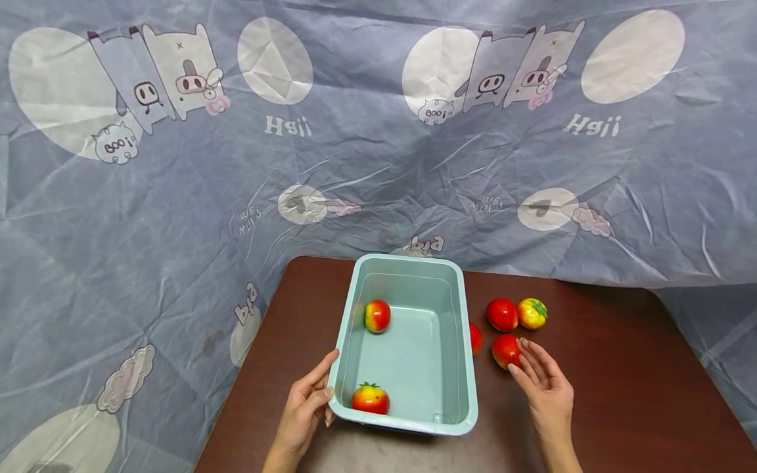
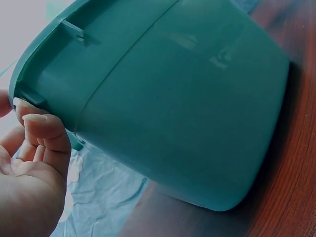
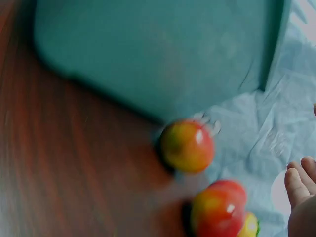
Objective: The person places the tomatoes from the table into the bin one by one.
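Observation:
My left hand (image 1: 301,407) grips the near left corner of a pale green plastic bin (image 1: 408,427), thumb over the rim and fingers beneath it. In the left wrist view the curled fingers (image 2: 47,128) are right at the rim, beside the bin's outer wall (image 2: 187,103). Inside the bin lie a red-and-yellow tomato (image 1: 371,399) with a green leafy top, near the front, and another tomato (image 1: 378,316) by the left wall. My right hand (image 1: 550,387) hovers with loosely extended fingers around the right side of a red tomato (image 1: 505,351); the right wrist view shows its fingers (image 3: 296,185) apart from the fruit.
Right of the bin, a red tomato (image 1: 502,315) and a yellow tomato (image 1: 532,313) lie side by side. Another red tomato (image 1: 476,338) is partly hidden by the bin's right wall. The brown table (image 1: 627,368) ends at a patterned grey-blue cloth (image 1: 378,164).

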The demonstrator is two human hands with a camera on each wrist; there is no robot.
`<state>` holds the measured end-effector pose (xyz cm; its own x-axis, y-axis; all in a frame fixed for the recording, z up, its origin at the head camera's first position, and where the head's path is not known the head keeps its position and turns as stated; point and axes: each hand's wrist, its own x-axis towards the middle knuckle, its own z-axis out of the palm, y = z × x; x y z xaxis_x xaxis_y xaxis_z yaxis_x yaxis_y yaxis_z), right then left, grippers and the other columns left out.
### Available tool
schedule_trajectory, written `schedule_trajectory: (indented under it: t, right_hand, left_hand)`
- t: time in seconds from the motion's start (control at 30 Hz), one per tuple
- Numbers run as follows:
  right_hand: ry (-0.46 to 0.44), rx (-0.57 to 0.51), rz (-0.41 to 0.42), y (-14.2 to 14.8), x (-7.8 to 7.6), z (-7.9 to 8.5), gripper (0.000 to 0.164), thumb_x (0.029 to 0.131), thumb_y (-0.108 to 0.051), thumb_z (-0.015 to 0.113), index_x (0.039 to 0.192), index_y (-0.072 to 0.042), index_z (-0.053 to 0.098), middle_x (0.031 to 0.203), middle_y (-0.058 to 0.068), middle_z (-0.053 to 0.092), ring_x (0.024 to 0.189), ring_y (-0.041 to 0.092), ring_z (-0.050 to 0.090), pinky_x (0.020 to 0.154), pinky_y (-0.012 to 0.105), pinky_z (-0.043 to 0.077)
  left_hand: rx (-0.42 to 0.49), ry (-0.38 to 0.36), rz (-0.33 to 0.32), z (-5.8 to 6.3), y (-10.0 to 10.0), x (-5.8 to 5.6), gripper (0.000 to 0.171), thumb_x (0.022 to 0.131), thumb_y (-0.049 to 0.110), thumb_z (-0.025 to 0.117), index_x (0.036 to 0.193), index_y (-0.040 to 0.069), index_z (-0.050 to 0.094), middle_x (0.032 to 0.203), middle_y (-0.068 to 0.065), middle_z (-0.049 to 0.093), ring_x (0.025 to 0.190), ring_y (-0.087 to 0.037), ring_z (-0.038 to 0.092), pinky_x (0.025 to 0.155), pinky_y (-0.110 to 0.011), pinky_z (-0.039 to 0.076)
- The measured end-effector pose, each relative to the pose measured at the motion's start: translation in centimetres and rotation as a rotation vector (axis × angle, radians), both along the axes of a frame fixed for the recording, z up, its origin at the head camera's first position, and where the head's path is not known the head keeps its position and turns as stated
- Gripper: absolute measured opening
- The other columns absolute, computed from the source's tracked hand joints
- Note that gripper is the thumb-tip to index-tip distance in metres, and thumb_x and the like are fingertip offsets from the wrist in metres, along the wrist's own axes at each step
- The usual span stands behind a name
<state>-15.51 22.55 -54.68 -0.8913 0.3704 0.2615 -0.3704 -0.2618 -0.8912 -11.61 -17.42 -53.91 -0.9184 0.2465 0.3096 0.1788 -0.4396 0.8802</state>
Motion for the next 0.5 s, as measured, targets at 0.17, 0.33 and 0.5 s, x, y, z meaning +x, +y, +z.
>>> schedule_trajectory:
  t: [0.17, 0.33, 0.5]
  right_hand:
    - [-0.109, 0.175, -0.111, 0.6, -1.0, -2.1, 0.059, 0.073, 0.023, 0.068, 0.13, 0.011, 0.053, 0.127, 0.012, 0.065, 0.115, 0.011, 0.064, 0.095, 0.019, 0.05]
    - [-0.174, 0.27, -0.25, 1.1, -1.9, -3.6, 0.058, 0.072, 0.018, 0.073, 0.128, 0.007, 0.057, 0.125, 0.008, 0.065, 0.111, 0.007, 0.064, 0.092, 0.011, 0.049]
    - [-0.223, 0.407, -0.385, 1.5, -2.8, -5.0, 0.058, 0.072, 0.008, 0.079, 0.127, 0.001, 0.061, 0.126, 0.007, 0.063, 0.112, 0.001, 0.06, 0.094, 0.007, 0.046]
  left_hand:
    - [0.008, 0.004, -0.003, 0.1, -0.1, 0.0, 0.057, 0.092, -0.013, 0.035, 0.148, -0.013, 0.023, 0.088, 0.001, 0.061, 0.052, -0.036, 0.03, 0.037, -0.032, 0.036]
    - [0.016, 0.01, -0.015, 0.1, 0.0, 0.0, 0.057, 0.092, -0.013, 0.034, 0.148, -0.013, 0.023, 0.091, -0.001, 0.063, 0.055, -0.035, 0.031, 0.038, -0.033, 0.035]
    - [0.011, 0.005, -0.011, 0.0, 0.0, 0.0, 0.057, 0.091, -0.013, 0.035, 0.148, -0.013, 0.023, 0.089, 0.001, 0.062, 0.054, -0.036, 0.03, 0.038, -0.033, 0.035]
